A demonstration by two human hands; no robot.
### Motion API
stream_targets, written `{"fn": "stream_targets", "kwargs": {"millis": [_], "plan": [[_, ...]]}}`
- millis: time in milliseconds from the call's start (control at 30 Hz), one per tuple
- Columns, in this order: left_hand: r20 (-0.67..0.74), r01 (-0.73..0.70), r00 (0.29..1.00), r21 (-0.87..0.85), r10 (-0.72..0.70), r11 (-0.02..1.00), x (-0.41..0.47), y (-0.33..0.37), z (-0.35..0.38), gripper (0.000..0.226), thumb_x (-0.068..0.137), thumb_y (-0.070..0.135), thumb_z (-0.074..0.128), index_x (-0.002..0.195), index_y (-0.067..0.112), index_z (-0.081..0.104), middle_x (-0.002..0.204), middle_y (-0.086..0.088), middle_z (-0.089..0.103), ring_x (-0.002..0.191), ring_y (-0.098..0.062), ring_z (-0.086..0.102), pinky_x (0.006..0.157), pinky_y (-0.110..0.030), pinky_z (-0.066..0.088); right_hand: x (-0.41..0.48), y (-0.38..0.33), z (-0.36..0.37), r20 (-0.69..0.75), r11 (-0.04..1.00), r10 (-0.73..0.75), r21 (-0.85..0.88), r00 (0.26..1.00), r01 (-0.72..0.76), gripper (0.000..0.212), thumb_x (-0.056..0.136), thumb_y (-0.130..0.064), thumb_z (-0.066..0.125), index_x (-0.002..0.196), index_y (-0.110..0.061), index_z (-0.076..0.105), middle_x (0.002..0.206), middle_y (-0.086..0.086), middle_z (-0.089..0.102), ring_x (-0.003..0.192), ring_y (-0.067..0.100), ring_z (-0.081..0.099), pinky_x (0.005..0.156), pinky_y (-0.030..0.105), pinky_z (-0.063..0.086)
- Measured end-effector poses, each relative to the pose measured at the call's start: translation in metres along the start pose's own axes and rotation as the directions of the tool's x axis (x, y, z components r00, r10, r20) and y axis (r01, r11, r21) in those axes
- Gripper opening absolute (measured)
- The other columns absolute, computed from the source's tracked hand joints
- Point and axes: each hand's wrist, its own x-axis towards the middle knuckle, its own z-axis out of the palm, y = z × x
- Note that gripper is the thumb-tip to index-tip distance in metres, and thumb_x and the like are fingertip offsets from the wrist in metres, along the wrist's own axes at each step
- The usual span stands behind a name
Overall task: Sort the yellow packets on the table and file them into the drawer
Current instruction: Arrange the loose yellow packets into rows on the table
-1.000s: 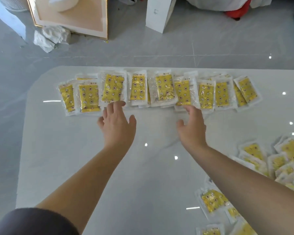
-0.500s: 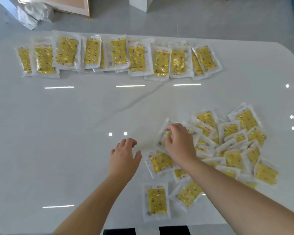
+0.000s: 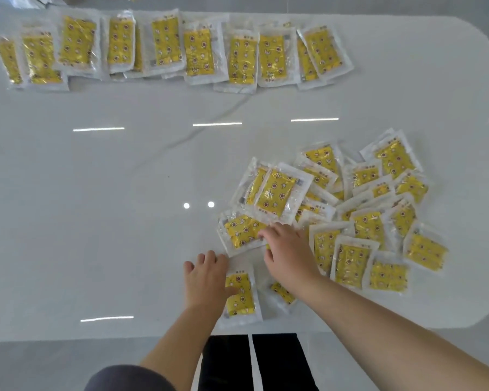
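Since half a second ago the right hand (image 3: pixel 290 256) has been drawn nearer, off the upper left edge of the loose pile (image 3: pixel 359 215) to a point lower on that edge, and the left hand (image 3: pixel 206 279) has been shifted right until it overlaps a single packet (image 3: pixel 242 294). The right hand is seen palm down with fingers curled, fingertips (image 3: pixel 266 234) touching a tilted packet (image 3: pixel 242 231) just ahead and to its left; whether anything is pinched cannot be told. A further packet (image 3: pixel 283 292) is partly covered beneath the right wrist. The left hand is held flat and open, fingers spread, its right edge resting over the single packet, which lies upright near the table's near edge; nothing is gripped. Directly ahead of the right hand, two overlapping packets (image 3: pixel 274 193) are noted, leaning to the right. To the right of that hand the remaining pile is spread in disorder, packets overlapping at mixed angles. Far ahead of both hands, a sorted row of packets (image 3: pixel 175 48) is laid along the far edge of the white glossy table (image 3: pixel 110 193), each roughly upright and overlapping its neighbour. Between the row and the hands, bare tabletop with light reflections is recorded. Below the table edge, dark trousers (image 3: pixel 254 362) and a grey sleeve (image 3: pixel 124 379) are visible. No drawer is in view.
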Motion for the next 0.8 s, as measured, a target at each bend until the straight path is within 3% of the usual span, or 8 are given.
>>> {"fn": "stream_targets", "kwargs": {"millis": [167, 233, 333, 400, 500, 600, 667, 800], "plan": [[0.035, -0.007, 0.999, -0.141, 0.012, 0.99, 0.015, -0.009, -0.005, 0.017, 0.088, 0.046, 0.058, 0.086, 0.029, 0.053, 0.095, 0.01, 0.054, 0.095, -0.013, 0.051, 0.083, -0.031, 0.028, 0.017, -0.006, -0.005, -0.032, 0.994, -0.073, -0.087, 0.997, 0.07, 0.039, 0.093, -0.016, 0.05, 0.133, -0.018, 0.049, 0.134, 0.002, 0.047, 0.124, 0.023, 0.045, 0.102, 0.04, 0.035], [0.054, 0.006, 0.999, -0.299, 0.011, 0.954, 0.017, -0.016, -0.007, 0.016, 0.089, 0.037, 0.058, 0.081, 0.025, 0.051, 0.086, 0.008, 0.058, 0.084, -0.014, 0.054, 0.077, -0.029, 0.032, 0.026, -0.011, -0.006, 0.0, 0.981, -0.119, -0.152, 0.993, 0.117, 0.043, 0.094, -0.019, 0.052, 0.136, -0.019, 0.044, 0.139, 0.001, 0.044, 0.127, 0.024, 0.042, 0.103, 0.04, 0.034], [0.192, 0.142, 0.981, -0.566, -0.038, 0.812, 0.019, -0.031, -0.014, 0.02, 0.089, 0.029, 0.061, 0.077, 0.021, 0.047, 0.076, 0.003, 0.057, 0.065, -0.014, 0.05, 0.058, -0.026, 0.038, 0.041, -0.02, -0.007, 0.062, 0.944, -0.194, -0.26, 0.979, 0.204, 0.055, 0.09, -0.016, 0.061, 0.139, -0.022, 0.038, 0.151, -0.001, 0.032, 0.131, 0.026, 0.037, 0.104, 0.041, 0.033], [0.258, 0.203, 0.965, -0.634, -0.044, 0.746, 0.023, -0.045, -0.016, 0.019, 0.089, 0.025, 0.063, 0.077, 0.02, 0.048, 0.078, 0.001, 0.059, 0.064, -0.015, 0.051, 0.057, -0.027, 0.043, 0.05, -0.027, -0.011, 0.103, 0.919, -0.219, -0.311, 0.97, 0.241, 0.066, 0.085, -0.007, 0.065, 0.141, -0.023, 0.035, 0.156, 0.0, 0.023, 0.133, 0.028, 0.036, 0.104, 0.043, 0.034], [0.264, 0.228, 0.963, -0.677, -0.059, 0.7, 0.026, -0.061, -0.018, 0.013, 0.086, 0.022, 0.067, 0.083, 0.021, 0.054, 0.087, -0.003, 0.065, 0.07, -0.019, 0.057, 0.065, -0.031, 0.05, 0.06, -0.036, -0.017, 0.139, 0.868, -0.232, -0.418, 0.963, 0.269, 0.077, 0.076, 0.001, 0.068, 0.142, -0.022, 0.034, 0.146, 0.006, 0.03, 0.123, 0.029, 0.044, 0.1, 0.04, 0.034], [0.296, 0.235, 0.955, -0.724, -0.016, 0.648, 0.025, -0.067, -0.02, 0.009, 0.085, 0.017, 0.069, 0.09, 0.016, 0.061, 0.09, -0.007, 0.068, 0.068, -0.018, 0.059, 0.062, -0.027, 0.051, 0.066, -0.042, -0.017, 0.147, 0.829, -0.242, -0.483, 0.959, 0.283, 0.074, 0.073, 0.001, 0.067, 0.137, -0.015, 0.034, 0.13, 0.011, 0.04, 0.114, 0.027, 0.049, 0.095, 0.038, 0.034], [0.341, 0.245, 0.939, -0.752, 0.043, 0.612, 0.022, -0.068, -0.018, 0.01, 0.085, 0.014, 0.068, 0.095, 0.012, 0.066, 0.094, -0.008, 0.069, 0.074, -0.017, 0.061, 0.068, -0.028, 0.054, 0.068, -0.045, -0.017, 0.138, 0.821, -0.245, -0.498, 0.96, 0.281, 0.067, 0.074, 0.001, 0.065, 0.132, -0.011, 0.036, 0.125, 0.01, 0.045, 0.114, 0.027, 0.048, 0.094, 0.037, 0.034], [0.397, 0.305, 0.912, -0.83, 0.108, 0.468, 0.014, -0.07, -0.015, 0.008, 0.088, 0.017, 0.068, 0.095, 0.015, 0.071, 0.097, -0.006, 0.072, 0.086, -0.018, 0.064, 0.077, -0.027, 0.054, 0.073, -0.046, -0.02, 0.125, 0.815, -0.244, -0.51, 0.962, 0.274, 0.04, 0.081, -0.007, 0.064, 0.118, -0.013, 0.049, 0.119, 0.005, 0.05, 0.113, 0.025, 0.046, 0.095, 0.037, 0.033]]}}
